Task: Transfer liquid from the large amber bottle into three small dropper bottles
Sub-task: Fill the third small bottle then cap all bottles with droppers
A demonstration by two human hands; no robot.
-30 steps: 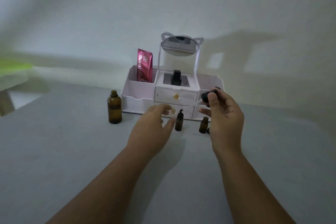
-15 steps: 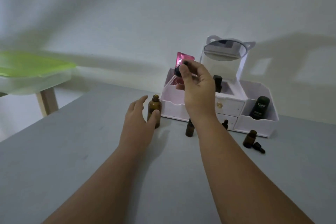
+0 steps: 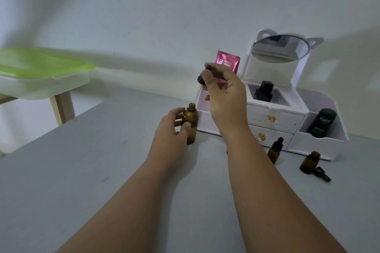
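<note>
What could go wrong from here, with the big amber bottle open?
The large amber bottle is uncapped; if the left hand slips, it may tip and spill. The right hand pinches a black dropper cap, and its forearm passes close to the capped small bottle, which it might knock over.

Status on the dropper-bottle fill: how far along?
Done: large amber glass bottle is uncapped; one small amber bottle stands open, its black dropper cap lying beside it. In hand: left hand grips the large bottle, right hand pinches a black dropper top. Left: fill levels unreadable; the capped small amber bottle needs opening; a third isn't in view.
</note>
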